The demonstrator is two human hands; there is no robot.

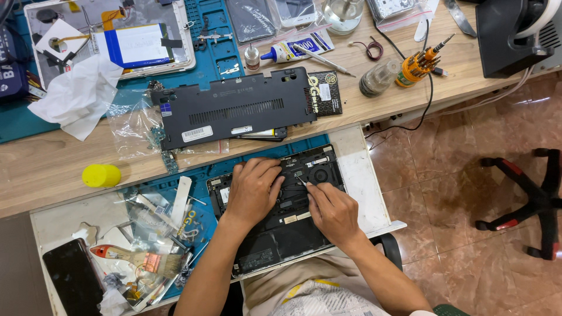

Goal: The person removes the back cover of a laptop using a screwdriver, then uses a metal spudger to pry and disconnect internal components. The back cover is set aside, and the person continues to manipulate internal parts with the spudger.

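An opened black laptop (293, 231) lies bottom-up on the pull-out shelf in front of me, its insides and fan showing. My left hand (253, 190) rests flat on the laptop's upper middle, fingers spread over the board. My right hand (332, 209) pinches a thin metal tool, likely tweezers (301, 180), with its tip touching a part near the fan (321, 174). The laptop's removed black bottom cover (234, 108) lies on the wooden desk above.
A yellow cylinder (101, 175), a white cloth (79, 96), a glue tube (290, 51), a screwdriver set (417, 64) and a dismantled tablet (111, 35) sit on the desk. A brush (137, 259) and a dark phone (73, 275) lie left on the shelf. A chair base (530, 202) stands right.
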